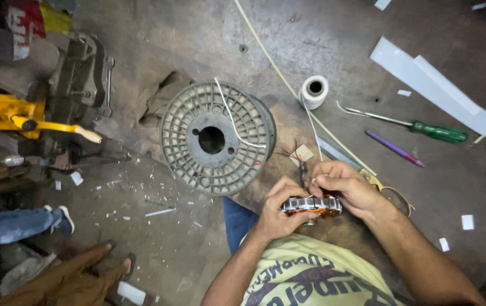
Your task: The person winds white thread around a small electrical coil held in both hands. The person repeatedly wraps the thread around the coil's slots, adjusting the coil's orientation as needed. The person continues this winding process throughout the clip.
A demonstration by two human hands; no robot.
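My left hand [277, 212] grips a small round motor stator [312, 205] with metal laminations and copper-coloured windings, held just above my lap. My right hand [342, 187] rests on its upper edge, fingers pinched around a thin dark tool or wire [301, 170] that sticks up from the stator. A small tan paper tag [302, 153] sits at the wire's top end. Both hands touch the stator.
A large grey plastic spool [214, 139] lies flat on the workbench, a roll of white thread [313, 90] behind it. To the right lie a green-handled screwdriver [424, 130], a purple pen [396, 148], scissors [362, 170] and white paper strips [430, 85]. A yellow winding tool [10, 113] stands left. Other people's feet [61, 218] show at lower left.
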